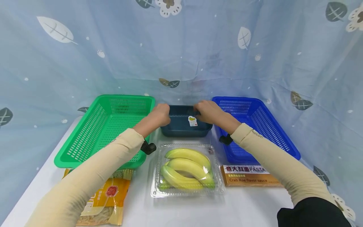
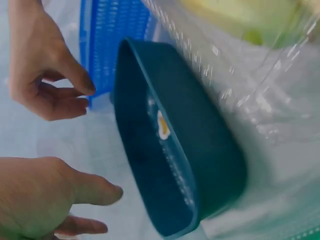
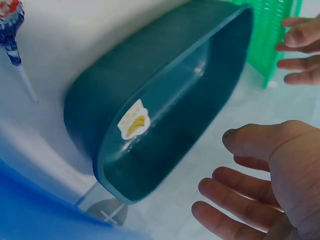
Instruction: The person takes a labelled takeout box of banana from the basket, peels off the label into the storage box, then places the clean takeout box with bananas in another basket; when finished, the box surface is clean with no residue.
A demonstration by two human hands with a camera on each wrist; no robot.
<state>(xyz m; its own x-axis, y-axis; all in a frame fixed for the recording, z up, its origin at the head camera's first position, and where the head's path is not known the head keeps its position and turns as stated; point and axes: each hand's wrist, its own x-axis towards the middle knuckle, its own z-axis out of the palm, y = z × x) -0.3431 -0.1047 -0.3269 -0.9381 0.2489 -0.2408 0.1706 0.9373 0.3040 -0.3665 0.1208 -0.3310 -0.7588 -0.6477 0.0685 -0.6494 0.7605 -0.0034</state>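
Observation:
A dark teal plastic bin (image 1: 185, 131) stands between two baskets at the back. Inside it shows a white label with a banana picture (image 3: 134, 122); whether it is stuck down I cannot tell. My left hand (image 1: 160, 115) is by the bin's left end, and my right hand (image 1: 208, 111) by its right end. In the left wrist view my left hand (image 2: 40, 197) has its thumb extended, apart from the bin. The right wrist view shows my right hand (image 3: 260, 185) with fingers spread, holding nothing. Bananas in a clear plastic box (image 1: 188, 170) lie in front.
A green basket (image 1: 124, 123) stands left and a blue basket (image 1: 246, 116) right. An orange food bag (image 1: 112, 195) lies front left, a pasta box (image 1: 249, 178) front right. A wrapped lollipop (image 3: 12, 35) appears in the right wrist view. A patterned curtain (image 1: 198, 47) hangs behind.

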